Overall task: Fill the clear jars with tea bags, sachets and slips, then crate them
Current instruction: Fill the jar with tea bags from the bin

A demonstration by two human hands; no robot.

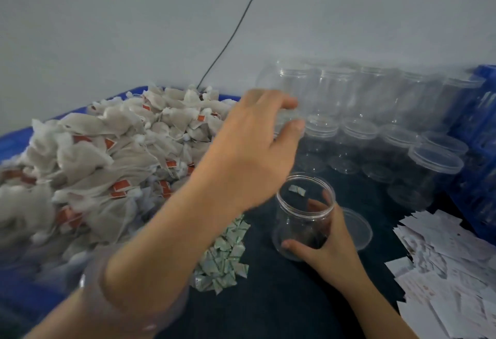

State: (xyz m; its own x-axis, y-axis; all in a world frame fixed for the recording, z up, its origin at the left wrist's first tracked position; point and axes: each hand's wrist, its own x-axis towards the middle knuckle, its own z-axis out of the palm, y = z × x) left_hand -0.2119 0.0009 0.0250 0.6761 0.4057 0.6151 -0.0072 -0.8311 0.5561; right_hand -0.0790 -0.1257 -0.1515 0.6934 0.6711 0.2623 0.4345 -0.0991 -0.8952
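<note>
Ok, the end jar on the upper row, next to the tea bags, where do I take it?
Grip the end jar round its straight wall below the rim, coming from the tea bags: that flank is free, and a neighbour jar crowds the other.

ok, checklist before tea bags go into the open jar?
1. Open jar uncapped: ok.
2. Right hand grips it near the base: ok.
3. Sachet in the jar: ok.
4. Slip in the jar: not ok, none visible.
5. Left hand free for tea bags: cannot tell, it is blurred at the stacked jars.
6. Lid lying beside the jar: ok.
</note>
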